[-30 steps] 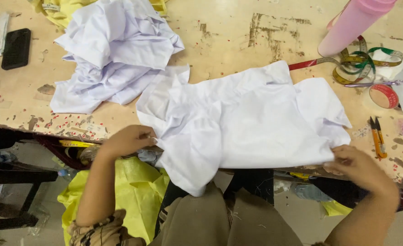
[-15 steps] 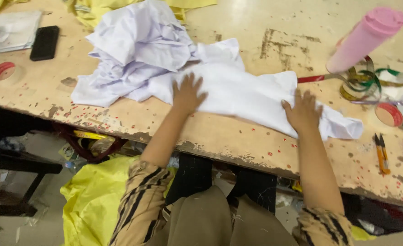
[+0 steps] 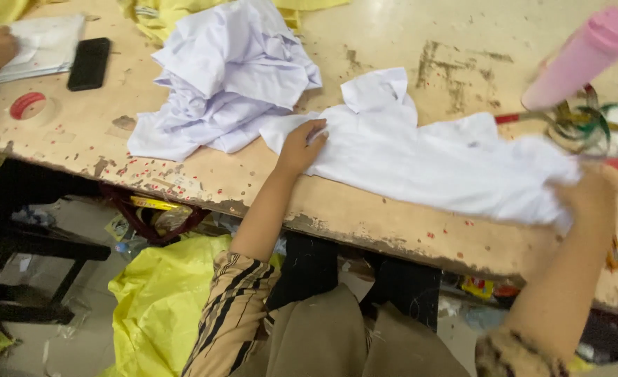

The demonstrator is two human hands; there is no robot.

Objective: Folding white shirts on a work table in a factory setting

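Slid apart: left hand pinching white shirt at nine o'clock; right hand, blurred, grip unclear, at three.

Worn beige worktable, paint chipped – littered grey floor beneath, black stool.

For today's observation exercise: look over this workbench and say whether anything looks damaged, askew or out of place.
The table top is worn: paint has flaked off in patches and its front edge is chipped. A crumpled heap of pale shirts lies unfolded beside the white shirt that the left hand and right hand hold flat. Yellow plastic sags under the table.
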